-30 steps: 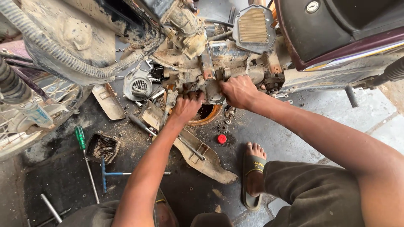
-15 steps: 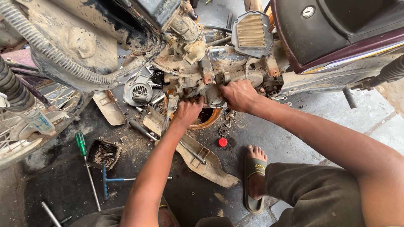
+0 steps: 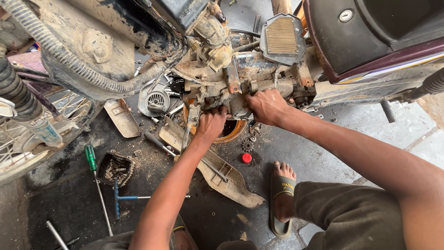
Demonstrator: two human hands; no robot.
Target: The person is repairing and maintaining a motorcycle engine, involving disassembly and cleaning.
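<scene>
While both hands press on the dirty engine (image 3: 240, 92) under the motorbike, the left hand (image 3: 210, 124) is curled on its lower edge and the right hand (image 3: 266, 105) grips the casing, probably working it loose. Next calls for a firm, even pull. Since earlier, hands barely moved; view shifted closer.

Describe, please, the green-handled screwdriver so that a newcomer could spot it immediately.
Start at the spoked wheel on the left, then drop to the oily floor beside it. The screwdriver lies left of a small black tray of parts; its green handle sets it apart from the blue T-handle wrench.
</scene>
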